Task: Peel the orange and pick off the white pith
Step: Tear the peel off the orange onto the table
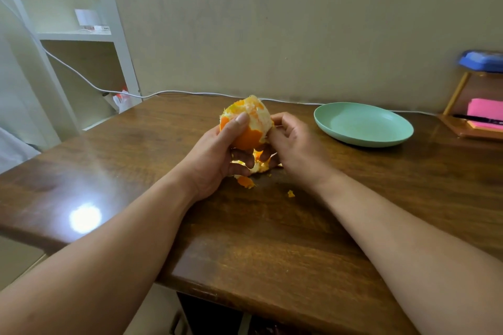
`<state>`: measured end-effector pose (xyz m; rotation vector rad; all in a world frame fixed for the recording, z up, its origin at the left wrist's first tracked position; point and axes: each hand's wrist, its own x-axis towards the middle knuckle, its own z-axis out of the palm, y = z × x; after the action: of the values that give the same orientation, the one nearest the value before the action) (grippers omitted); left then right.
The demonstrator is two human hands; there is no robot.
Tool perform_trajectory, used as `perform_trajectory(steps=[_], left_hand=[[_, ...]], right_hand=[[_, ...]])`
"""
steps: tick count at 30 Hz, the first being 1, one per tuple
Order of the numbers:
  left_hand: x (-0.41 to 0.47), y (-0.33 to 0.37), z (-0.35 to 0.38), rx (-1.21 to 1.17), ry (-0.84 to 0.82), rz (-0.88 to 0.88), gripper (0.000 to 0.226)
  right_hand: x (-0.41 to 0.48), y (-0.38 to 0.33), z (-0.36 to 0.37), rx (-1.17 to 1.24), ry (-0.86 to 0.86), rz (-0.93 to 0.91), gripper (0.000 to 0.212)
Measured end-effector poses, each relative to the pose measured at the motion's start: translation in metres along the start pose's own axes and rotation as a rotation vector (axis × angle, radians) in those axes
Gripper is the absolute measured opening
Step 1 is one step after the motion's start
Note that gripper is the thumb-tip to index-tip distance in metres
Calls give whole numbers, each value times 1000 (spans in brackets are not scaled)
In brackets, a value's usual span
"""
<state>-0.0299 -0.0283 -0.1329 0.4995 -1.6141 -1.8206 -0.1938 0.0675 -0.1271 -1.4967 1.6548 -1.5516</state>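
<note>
Orange (249, 122): gripped in the left hand (217, 160), with the thumb (241, 119) laid up its near face and the other fingers curled underneath. The right hand (294, 149) has its fingers curled tight against the fruit's right flank. It appears to pinch the torn edge of the remaining rind (249, 139), though the knuckles hide the exact contact.

Position: the fruit is held clear above the table (272, 239), around the middle of its width and nearer the far edge than the near one.

Step, as judged: late in peeling. The upper half is bare and covered in ragged white pith (258, 111). One orange patch of rind is left low on the near side. Pith picking looks barely begun.

Next move, as judged: pull the last patch down and off while the left hand counter-holds. Then rotate the fruit and switch to fine fingertip pinches on the pith. Light force is needed, since the exposed segments would tear easily.

Orientation: the stripped end points up and slightly toward the far edge, and the rind-covered end points down toward the near edge. The long axis is roughly upright with a slight tilt away, but the fruit is nearly round, so this is weakly defined.

Surroundings: peel scraps (246, 182) lie on the table directly under the hands, with one small fragment (291, 193) just nearer. A green plate (381, 141) sits to the right, toward the far right corner, and holds nothing visible.
</note>
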Motion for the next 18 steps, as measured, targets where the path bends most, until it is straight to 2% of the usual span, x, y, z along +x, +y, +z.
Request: perform_trajectory(steps=[5,11,18], left_hand=[[-3,0,2,-12,-20,17,89],[-3,1,0,-8,0,4,92],[-5,0,2,-53,-27,26,89]], right_hand=[[0,-3,3,-9,69,-41,18],[2,0,-5,-216,16,-131,22],[5,0,10,204,125,42,15]])
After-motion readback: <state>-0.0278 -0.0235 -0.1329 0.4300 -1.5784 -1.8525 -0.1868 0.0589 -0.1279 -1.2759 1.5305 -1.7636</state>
